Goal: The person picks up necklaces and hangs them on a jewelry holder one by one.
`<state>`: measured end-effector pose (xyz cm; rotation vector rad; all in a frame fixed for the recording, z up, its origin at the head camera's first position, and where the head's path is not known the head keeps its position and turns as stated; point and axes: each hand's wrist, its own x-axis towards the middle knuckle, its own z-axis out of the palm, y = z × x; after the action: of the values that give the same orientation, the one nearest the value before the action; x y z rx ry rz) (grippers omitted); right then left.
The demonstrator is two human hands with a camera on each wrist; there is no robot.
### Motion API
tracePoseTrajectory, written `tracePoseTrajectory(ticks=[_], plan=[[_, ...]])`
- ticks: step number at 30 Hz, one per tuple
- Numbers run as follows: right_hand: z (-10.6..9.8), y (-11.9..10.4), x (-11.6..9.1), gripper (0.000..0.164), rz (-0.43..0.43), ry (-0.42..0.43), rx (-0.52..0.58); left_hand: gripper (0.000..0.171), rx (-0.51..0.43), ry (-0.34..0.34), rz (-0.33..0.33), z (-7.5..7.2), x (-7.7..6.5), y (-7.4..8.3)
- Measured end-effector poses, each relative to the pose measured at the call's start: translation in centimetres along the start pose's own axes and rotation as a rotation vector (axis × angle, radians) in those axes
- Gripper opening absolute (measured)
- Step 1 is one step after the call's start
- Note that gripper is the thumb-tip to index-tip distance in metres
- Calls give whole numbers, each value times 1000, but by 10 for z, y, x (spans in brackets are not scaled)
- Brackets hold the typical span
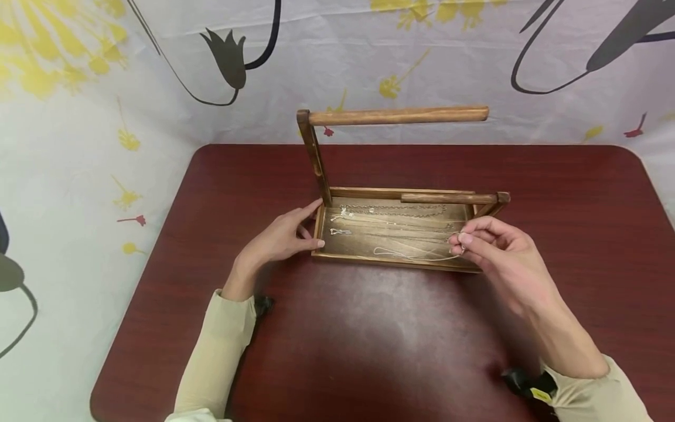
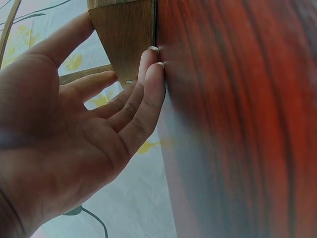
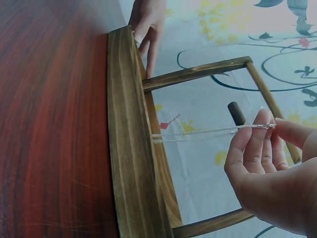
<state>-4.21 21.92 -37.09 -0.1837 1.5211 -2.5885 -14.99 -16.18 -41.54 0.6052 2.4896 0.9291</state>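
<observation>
The thumb and fingers of my right hand [image 1: 501, 255] pinch the end of a thin silver necklace [image 3: 213, 131] above the right part of a wooden jewelry stand's tray [image 1: 395, 262]. The necklace's looped far end lies near the tray's front wall. Behind it, several other necklaces [image 1: 392, 210] lie stretched lengthwise on the tray floor. My left hand [image 1: 279, 234] rests against the tray's left end, its fingers fairly straight. Its thumb touches the rim near the front corner, and its forefinger reaches the back corner by the upright post [image 1: 313, 155].
One long wooden bar [image 1: 398, 115] extends high from the left post; a lower, shorter bar [image 1: 448, 198] reaches inward from the right. The stand sits on a dark red table [image 1: 253, 176]. A flower-printed white cloth [image 1: 337, 64] hangs behind the table.
</observation>
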Motion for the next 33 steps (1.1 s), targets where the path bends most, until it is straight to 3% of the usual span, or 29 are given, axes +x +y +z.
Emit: tracePoseTrajectory(ticks=[8, 19, 26, 33], plan=[[1, -11, -3, 23, -32, -27, 39, 90, 0, -8, 7, -2, 3, 2], [2, -24, -6, 30, -33, -58, -49, 89, -10, -3, -25, 1, -5, -1], [2, -34, -6, 37, -86, -94, 19, 89, -13, 1, -22, 1, -3, 0], [3, -43, -10, 31, -124, -50, -57, 88, -7, 1, -7, 0, -1, 2]])
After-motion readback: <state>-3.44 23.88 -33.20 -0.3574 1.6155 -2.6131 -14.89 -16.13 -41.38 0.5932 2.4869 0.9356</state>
